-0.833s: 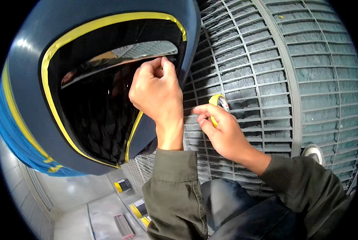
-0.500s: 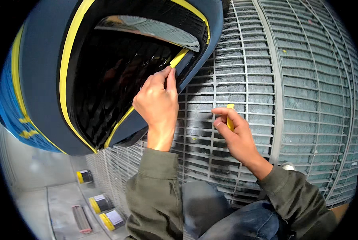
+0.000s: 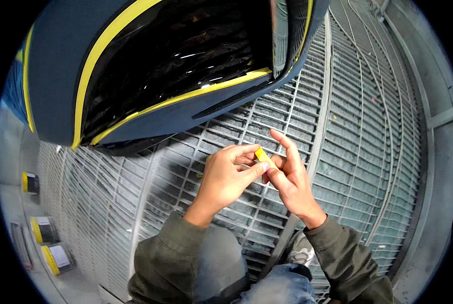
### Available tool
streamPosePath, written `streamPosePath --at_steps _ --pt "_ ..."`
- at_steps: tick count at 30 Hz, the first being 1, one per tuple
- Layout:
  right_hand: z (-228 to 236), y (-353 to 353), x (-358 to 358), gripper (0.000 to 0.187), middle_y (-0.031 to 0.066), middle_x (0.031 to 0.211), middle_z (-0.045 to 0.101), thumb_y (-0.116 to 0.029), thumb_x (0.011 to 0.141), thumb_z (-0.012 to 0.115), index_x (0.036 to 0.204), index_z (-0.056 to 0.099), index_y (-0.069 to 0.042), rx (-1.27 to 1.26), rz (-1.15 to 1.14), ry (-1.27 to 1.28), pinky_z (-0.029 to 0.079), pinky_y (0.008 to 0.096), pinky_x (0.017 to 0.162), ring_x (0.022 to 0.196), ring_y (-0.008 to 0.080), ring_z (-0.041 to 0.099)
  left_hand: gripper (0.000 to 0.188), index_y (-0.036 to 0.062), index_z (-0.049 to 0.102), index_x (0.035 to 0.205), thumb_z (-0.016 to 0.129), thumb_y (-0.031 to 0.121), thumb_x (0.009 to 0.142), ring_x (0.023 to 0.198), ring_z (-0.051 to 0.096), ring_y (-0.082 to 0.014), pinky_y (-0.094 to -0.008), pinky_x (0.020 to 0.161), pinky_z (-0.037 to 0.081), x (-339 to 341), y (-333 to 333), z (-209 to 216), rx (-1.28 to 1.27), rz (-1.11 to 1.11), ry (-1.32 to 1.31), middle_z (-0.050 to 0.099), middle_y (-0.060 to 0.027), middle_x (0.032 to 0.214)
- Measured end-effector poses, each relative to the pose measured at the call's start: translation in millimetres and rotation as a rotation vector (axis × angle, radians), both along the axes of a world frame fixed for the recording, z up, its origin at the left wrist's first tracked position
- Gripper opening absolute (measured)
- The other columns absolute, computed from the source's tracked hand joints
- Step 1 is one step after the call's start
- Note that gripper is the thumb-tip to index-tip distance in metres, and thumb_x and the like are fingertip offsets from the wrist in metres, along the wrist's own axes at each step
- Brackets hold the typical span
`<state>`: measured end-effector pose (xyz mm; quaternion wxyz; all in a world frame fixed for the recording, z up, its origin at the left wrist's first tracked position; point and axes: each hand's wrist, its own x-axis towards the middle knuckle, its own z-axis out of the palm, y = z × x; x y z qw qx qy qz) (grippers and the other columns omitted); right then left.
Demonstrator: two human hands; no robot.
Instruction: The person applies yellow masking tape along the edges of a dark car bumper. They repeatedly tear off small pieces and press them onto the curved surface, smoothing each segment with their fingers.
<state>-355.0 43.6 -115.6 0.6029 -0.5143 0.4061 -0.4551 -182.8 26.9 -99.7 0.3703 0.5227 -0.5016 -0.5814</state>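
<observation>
Just below the bumper's lower edge, my two hands meet at a small piece or roll of yellow masking tape (image 3: 262, 155). My left hand (image 3: 224, 177) pinches it between thumb and forefinger. My right hand (image 3: 293, 187) closes its thumb and lower fingers on the other side, its forefinger stretched up. Fingers hide part of the tape. Above is a dark blue-grey vehicle bumper (image 3: 158, 117), apart from both hands. A yellow tape strip (image 3: 206, 91) runs along the lower border of its glossy black area (image 3: 165, 55); another yellow strip (image 3: 92, 61) curves up the left.
Under the bumper spreads a metal floor grating (image 3: 358, 167). Several dark cans with yellow bands, one the nearest can (image 3: 57, 258), stand at the lower left. My shoe (image 3: 301, 253) rests on the grating below my right hand. A grey wall (image 3: 441, 66) borders the right.
My left hand has left the tape strip on the bumper and come down to the tape by my right hand. That strip now lies along the lower border. The view has shifted.
</observation>
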Motion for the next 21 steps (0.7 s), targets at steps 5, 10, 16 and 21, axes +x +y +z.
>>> streamPosePath --at_steps 5,10,16,21 --pt "8.8 -2.0 -11.5 0.054 0.0054 0.078 0.065 -0.004 0.097 0.053 0.149 0.036 -0.003 -0.029 0.063 0.235 0.048 0.0274 0.069 0.071 0.0105 0.058 0.023 -0.0049 0.071 0.107 0.075 0.01 0.089 0.081 0.071 -0.0163 -0.0275 0.073 0.057 -1.6 -2.8 -0.8 -0.155 -0.051 -0.133 0.073 -0.0114 0.096" --pt "22.1 -7.9 -1.4 0.036 0.0025 0.07 0.067 -0.013 0.101 0.058 0.135 0.056 -0.001 0.15 0.136 0.306 0.043 0.0217 0.054 0.057 0.0041 0.054 0.016 -0.0033 0.071 0.1 0.073 0.01 0.091 0.078 0.069 -0.0125 -0.026 0.067 0.055 18.2 -1.2 -12.4 0.015 0.071 0.034 0.073 -0.0079 0.088" --pt "45.1 -40.4 -1.1 0.03 -0.0002 0.067 0.062 -0.017 0.102 0.058 0.124 0.062 0.003 0.212 0.24 0.292 0.043 0.0188 0.047 0.054 0.0045 0.058 0.012 -0.0041 0.07 0.098 0.072 0.006 0.091 0.077 0.069 -0.0118 -0.0232 0.067 0.055 25.2 -11.1 -19.7 0.075 0.284 0.213 0.072 -0.009 0.086" --pt "72.9 -72.8 11.4 0.029 0.0097 0.059 0.063 -0.022 0.096 0.062 0.113 0.069 0.001 -0.232 0.351 0.877 0.05 0.033 0.053 0.052 0.0196 0.064 0.013 -0.0047 0.067 0.104 0.068 0.004 0.094 0.084 0.07 -0.0133 -0.0228 0.074 0.058 28.2 -18.3 -18.2 0.086 0.41 0.362 0.071 -0.0104 0.094"
